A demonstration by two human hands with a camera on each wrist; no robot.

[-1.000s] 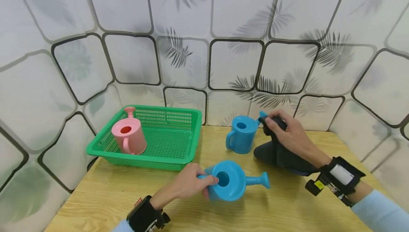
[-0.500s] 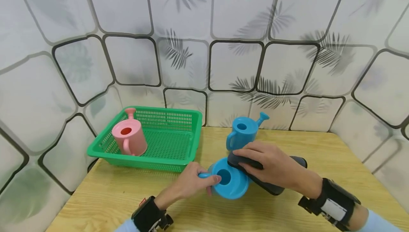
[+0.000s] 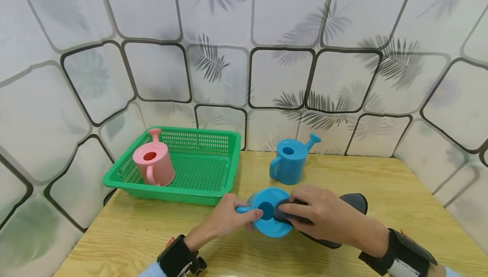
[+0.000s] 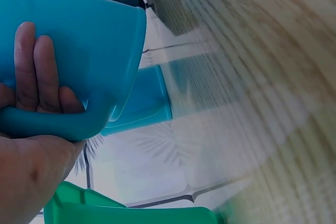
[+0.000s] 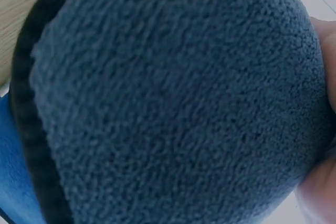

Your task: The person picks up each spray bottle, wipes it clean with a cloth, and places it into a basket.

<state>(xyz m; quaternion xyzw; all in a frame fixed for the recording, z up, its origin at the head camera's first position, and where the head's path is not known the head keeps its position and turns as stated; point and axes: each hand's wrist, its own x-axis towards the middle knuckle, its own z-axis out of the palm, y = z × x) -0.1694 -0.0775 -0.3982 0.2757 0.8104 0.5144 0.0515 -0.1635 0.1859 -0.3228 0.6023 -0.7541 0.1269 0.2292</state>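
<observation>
A: What lay nearest?

B: The left hand (image 3: pixel 228 215), at 9 o'clock of the held can (image 3: pixel 272 227). Its fingers were curled through the handle (image 3: pixel 242 209), two lying side by side against the can's wall, and its thumb pressed down on the top.

A: And opposite?

B: At 3 o'clock, the right hand (image 3: pixel 328 211), fingers bunched close together, pinching the cloth (image 5: pixel 178 103) against the top, at the edge of the hole. The held can looked lifted off the table (image 3: pixel 160 230); its spout was hidden.

A: What could have gone wrong there?

B: To my mind, a hard push from 3 o'clock could have twisted the can, since one hand held it by one side. The loose end of the cloth might have snagged on the spout, too.

A: Farther off?

B: At 10 o'clock, the basket (image 3: pixel 171 192), with the pink can (image 3: pixel 158 169) upright at its left end. Then the far can (image 3: pixel 288 171), upright between 12 and 1; a wide sweep of the cloth might have knocked it. Behind everything, the backdrop (image 3: pixel 282 78).

A: The count?

B: Three cans, two blue and one pink; one basket; one cloth; two hands.
</observation>
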